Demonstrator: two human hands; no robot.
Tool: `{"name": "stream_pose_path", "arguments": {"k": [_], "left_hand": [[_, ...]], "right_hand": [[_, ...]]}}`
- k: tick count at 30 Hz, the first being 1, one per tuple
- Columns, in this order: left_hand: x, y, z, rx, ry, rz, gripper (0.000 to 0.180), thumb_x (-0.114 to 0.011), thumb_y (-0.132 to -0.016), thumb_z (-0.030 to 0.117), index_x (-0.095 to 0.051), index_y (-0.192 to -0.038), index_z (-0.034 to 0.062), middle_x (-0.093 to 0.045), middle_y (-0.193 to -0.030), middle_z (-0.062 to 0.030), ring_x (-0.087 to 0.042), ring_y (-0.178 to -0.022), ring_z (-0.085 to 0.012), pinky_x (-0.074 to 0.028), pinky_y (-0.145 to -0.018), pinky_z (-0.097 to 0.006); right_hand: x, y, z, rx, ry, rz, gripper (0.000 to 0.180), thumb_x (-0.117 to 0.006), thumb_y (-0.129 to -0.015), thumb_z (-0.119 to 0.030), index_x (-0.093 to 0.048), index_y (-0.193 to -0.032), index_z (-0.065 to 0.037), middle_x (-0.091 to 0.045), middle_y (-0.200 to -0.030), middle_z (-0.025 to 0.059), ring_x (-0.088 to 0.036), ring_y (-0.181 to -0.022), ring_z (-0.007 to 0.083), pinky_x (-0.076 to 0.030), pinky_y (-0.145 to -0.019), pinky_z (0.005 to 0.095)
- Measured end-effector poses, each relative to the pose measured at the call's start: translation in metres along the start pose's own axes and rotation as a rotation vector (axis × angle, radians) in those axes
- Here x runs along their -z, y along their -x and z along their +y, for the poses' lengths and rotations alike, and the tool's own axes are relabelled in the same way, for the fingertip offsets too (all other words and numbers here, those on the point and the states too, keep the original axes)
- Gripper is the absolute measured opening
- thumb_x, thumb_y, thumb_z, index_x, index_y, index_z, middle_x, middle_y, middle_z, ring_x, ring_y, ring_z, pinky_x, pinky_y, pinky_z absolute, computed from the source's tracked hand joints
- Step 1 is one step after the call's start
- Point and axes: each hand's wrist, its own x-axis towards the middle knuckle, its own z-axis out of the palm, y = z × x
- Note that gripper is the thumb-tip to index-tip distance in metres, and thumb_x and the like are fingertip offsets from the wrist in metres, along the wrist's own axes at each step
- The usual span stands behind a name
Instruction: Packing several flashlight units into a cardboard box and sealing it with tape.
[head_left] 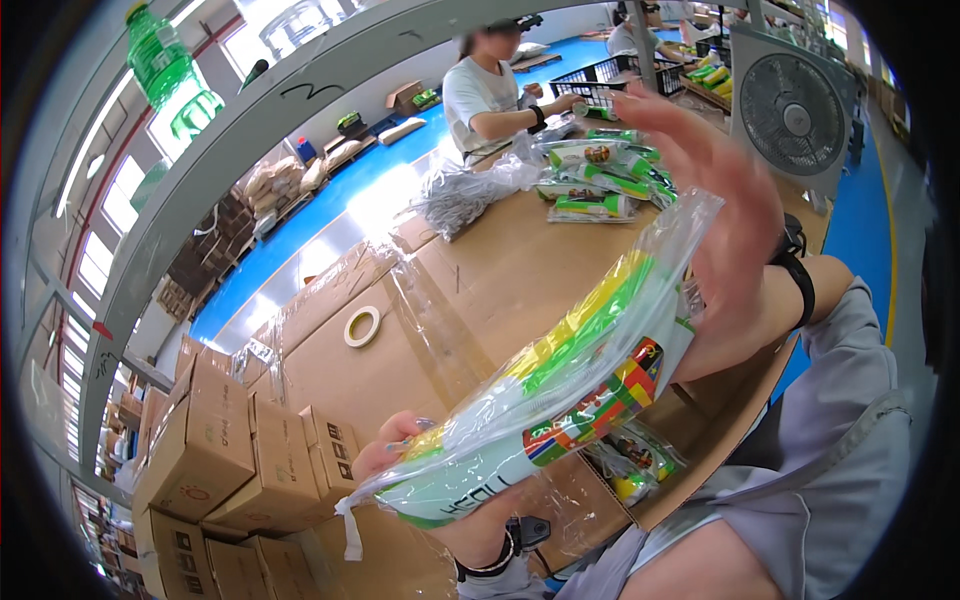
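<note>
Hands meet at either end of a flat green, yellow and white packet inside a clear plastic bag (560, 390), held slantwise above the cardboard-covered worktable (500, 270). The left hand (420, 450) grips the lower end of the bag from beneath, its fingers curled around the plastic, with a loose clear strip dangling below it. The right hand (715, 190) rests at the upper end, palm against the bag's mouth and fingers spread wide and blurred; a black wristband (800, 270) sits on that wrist. On the table lies a roll of pale tape (361, 326), and farther off a heap of similar green packets (600, 180) beside a bundle of clear bags (470, 190). Another person in a white shirt (490, 95) works across the table. Brown cardboard boxes (230, 460) stack at the left, and a grey box fan (795, 110) stands at the right.
</note>
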Motion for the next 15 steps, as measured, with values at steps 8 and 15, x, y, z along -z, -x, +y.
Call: {"name": "stream_pose_path", "arguments": {"k": [8, 15], "left_hand": [[-0.003, -0.003, 0.011, 0.164, 0.076, -0.014, 0.088, -0.085, -0.056, 0.008, -0.031, -0.125, 0.0072, -0.045, -0.117, -0.0119, -0.052, -0.108, -0.0198, -0.046, -0.094, -0.035], [-0.006, 0.006, -0.005, 0.23, 0.115, -0.101, 0.09, -0.082, -0.056, 0.0, -0.027, -0.127, 0.0083, -0.046, -0.118, -0.0118, -0.053, -0.108, -0.0208, -0.049, -0.092, -0.035]], "right_hand": [[0.008, 0.032, -0.021, -0.697, -0.944, -0.345, 0.098, -0.084, -0.067, -0.007, -0.016, -0.137, 0.0, -0.05, -0.126, 0.0225, -0.058, -0.112, 0.0272, -0.053, -0.091, 0.0378], [0.018, 0.026, -0.025, -0.849, -0.904, -0.382, 0.059, -0.081, -0.069, -0.002, -0.041, -0.113, 0.001, -0.057, -0.114, 0.0197, -0.06, -0.108, 0.0257, -0.053, -0.091, 0.0363]]}}
